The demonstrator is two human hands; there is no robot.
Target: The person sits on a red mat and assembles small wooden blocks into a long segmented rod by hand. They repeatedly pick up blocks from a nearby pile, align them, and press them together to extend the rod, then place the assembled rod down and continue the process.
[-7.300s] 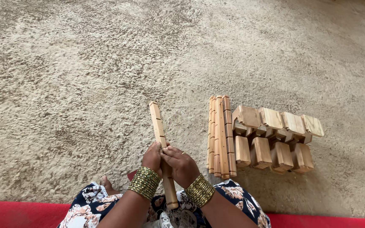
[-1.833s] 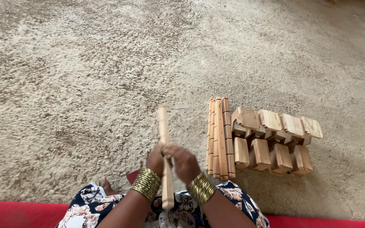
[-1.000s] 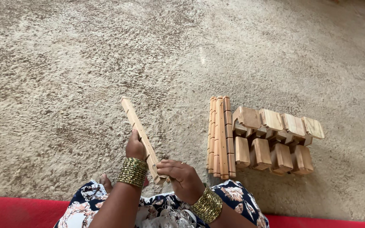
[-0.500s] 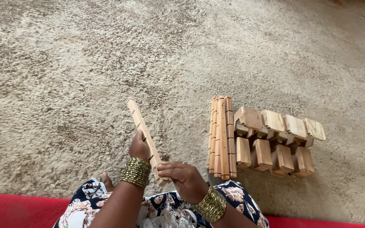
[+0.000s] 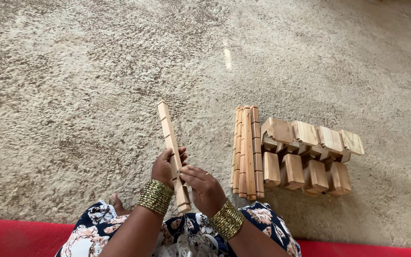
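Covering nearly the whole view, a beige, rough-piled carpet (image 5: 96, 71) forms the floor surface; no walls or furniture show, only a strip of red mat (image 5: 20, 235) along the bottom edge, nearest the person. The person sits on the carpet, floral-printed dark clothing (image 5: 186, 238) over the lap and a bare foot (image 5: 115, 202) just beside it.

Taking the bundle of wooden sticks (image 5: 248, 152) lying on the carpet as landmark: the long notched wooden stick (image 5: 172, 152) is held off the carpet to the left of that bundle, near it but clearly apart. Its long axis runs almost parallel to the bundle, leaning slightly, with the far end pointing away from the person and a little leftward, and the near end pointing back toward the lap. Shallow notches cross it at intervals.

The left hand (image 5: 165, 169) wraps round the stick's lower half from the left, fingers (image 5: 181, 152) curled over its face and pinching it. The right hand (image 5: 205, 188) meets the stick from the right, just below the left, its fingers pressed together with the tips touching the stick's edge. Both wrists carry stacks of gold bangles (image 5: 155, 196).

Touching the bundle's right side is a cluster of short wooden blocks (image 5: 310, 157), ranged in two rough rows on the carpet.
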